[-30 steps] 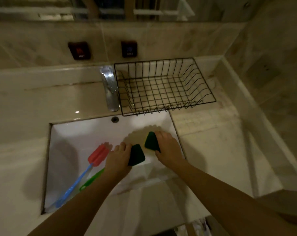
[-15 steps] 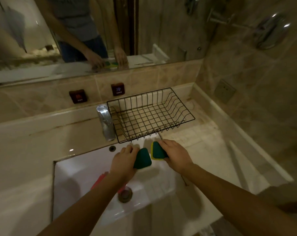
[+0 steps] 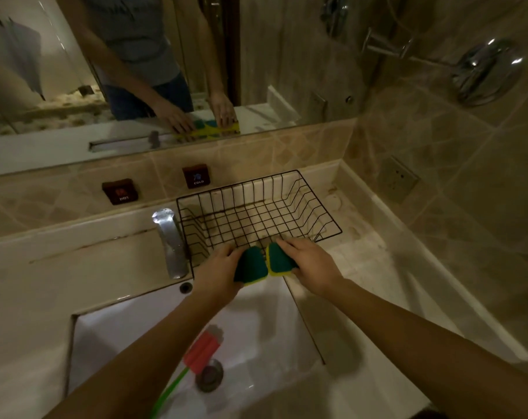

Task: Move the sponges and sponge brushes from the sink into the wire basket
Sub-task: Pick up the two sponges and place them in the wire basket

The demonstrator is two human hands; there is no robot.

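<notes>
My left hand [image 3: 218, 272] grips a green and yellow sponge [image 3: 250, 266], and my right hand [image 3: 312, 263] grips a second such sponge [image 3: 279, 260]. Both sponges touch side by side at the near rim of the empty black wire basket [image 3: 305, 201], which stands on the counter behind the sink. In the white sink [image 3: 274, 343] lies a red sponge brush [image 3: 200, 349] with a green handle [image 3: 169, 391], next to the drain [image 3: 209, 375]. My left forearm hides part of the sink and anything lying under it.
A chrome tap [image 3: 172, 240] stands just left of the basket. Hot and cold buttons [image 3: 196, 176] sit on the tiled wall below a mirror. A tiled side wall with a socket [image 3: 397, 179] closes the counter on the right.
Both hands have lifted the sponges out of the sink and carried them up and forward to the basket's near rim. The head has tilted up, showing more mirror.
</notes>
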